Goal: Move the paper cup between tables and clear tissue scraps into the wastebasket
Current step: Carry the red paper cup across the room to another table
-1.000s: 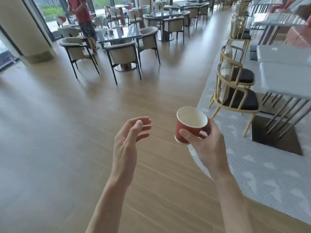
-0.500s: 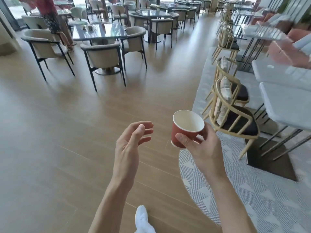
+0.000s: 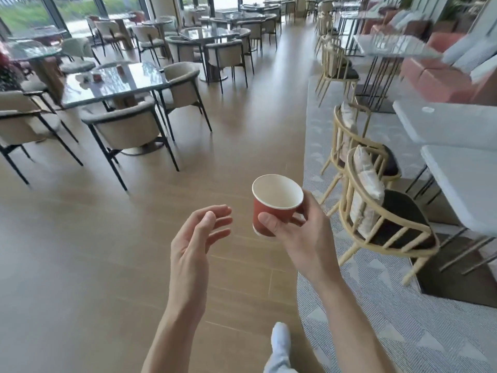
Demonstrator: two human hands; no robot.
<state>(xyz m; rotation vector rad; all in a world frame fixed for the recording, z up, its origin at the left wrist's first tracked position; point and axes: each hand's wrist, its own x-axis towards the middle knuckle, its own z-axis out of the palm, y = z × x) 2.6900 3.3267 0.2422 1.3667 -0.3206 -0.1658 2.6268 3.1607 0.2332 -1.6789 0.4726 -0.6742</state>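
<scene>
We see wood floor (image 3: 107,265) filling the left and centre of the frame, grey patterned rug (image 3: 403,332) along the right side. Glass-top table (image 3: 113,82) upper left, ringed by beige chairs with dark legs; nearest one (image 3: 126,130) has its back to us. White tables (image 3: 462,179) at the right edge, with two pale wooden chairs (image 3: 382,219) tucked beside them, each with a cushion. More tables and chairs across the top of the frame, blurred. Pink sofa (image 3: 441,79) upper right.

Our right hand (image 3: 298,235) is centre-right, thumb across the front of the paper cup (image 3: 274,205) and fingers wrapped behind it. Cup is red outside, white inside, empty, roughly upright, held in the air over the floor near the rug edge. Our left hand (image 3: 193,243) is just left of the cup, not touching it, fingers loosely curved, holding nothing. White shoe (image 3: 279,343) at bottom centre.
</scene>
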